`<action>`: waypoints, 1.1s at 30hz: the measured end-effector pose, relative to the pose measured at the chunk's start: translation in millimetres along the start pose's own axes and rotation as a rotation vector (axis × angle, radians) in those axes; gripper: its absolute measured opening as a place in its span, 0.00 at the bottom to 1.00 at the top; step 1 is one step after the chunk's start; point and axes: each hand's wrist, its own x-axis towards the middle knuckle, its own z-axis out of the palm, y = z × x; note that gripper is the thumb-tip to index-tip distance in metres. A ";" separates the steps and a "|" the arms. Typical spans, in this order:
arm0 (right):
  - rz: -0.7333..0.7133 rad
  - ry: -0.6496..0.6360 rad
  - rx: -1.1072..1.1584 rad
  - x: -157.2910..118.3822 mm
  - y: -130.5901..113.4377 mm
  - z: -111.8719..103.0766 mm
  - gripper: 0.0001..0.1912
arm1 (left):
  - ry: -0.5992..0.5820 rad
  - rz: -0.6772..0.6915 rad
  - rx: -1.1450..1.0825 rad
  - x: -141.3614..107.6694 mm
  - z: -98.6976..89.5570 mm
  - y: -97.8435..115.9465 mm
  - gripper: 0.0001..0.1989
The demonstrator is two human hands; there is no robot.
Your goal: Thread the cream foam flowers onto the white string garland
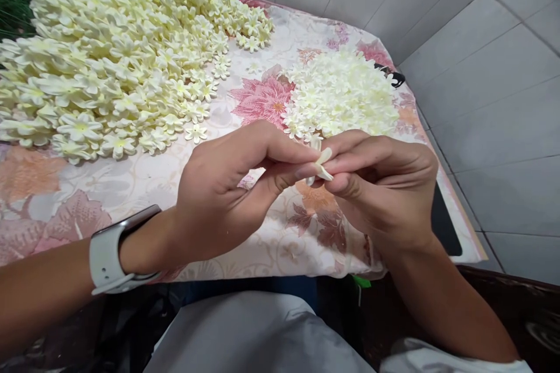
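Between my two hands, above the front part of the table, is a small cream-white flower (322,158) with its petals partly hidden by fingers. My left hand (231,186) pinches it between thumb and forefinger from the left. From the right, my right hand (389,186) grips the same flower with thumb and fingertips. Just behind my hands lies a smaller heap of white flowers (343,90). To the left spreads a much larger pile of pale yellow flowers (114,64), stacked in rows.
A floral tablecloth (258,245) covers the table. A dark flat object (445,224) lies at the right edge, partly behind my right wrist. A small black item (396,77) sits beyond the smaller heap. Green foliage (15,6) is at the far left, and tiled walls (494,87) stand behind and right.
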 end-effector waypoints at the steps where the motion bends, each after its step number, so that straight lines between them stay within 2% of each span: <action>1: 0.006 0.000 0.004 -0.5 -0.1 -0.2 0.04 | -0.007 -0.001 -0.001 0.2 -0.1 0.3 0.06; 8: 0.005 -0.035 0.023 -3.4 0.0 -2.9 0.14 | -0.024 -0.031 -0.028 1.3 0.2 1.7 0.06; 16: -0.013 -0.050 0.043 -3.0 -1.0 -1.8 0.08 | -0.051 0.007 -0.008 -0.6 -0.7 -0.8 0.07; 22: 0.005 -0.062 0.110 -4.1 -0.7 -3.8 0.16 | -0.059 0.219 -0.021 1.0 -1.8 -11.8 0.06; 28: -0.145 -0.057 0.027 -0.4 -0.4 0.2 0.13 | -0.057 0.077 -0.031 0.1 -0.9 -6.2 0.07; 33: -0.171 -0.077 -0.003 0.4 -3.2 2.6 0.06 | -0.052 0.041 -0.037 -1.4 -0.8 -3.8 0.06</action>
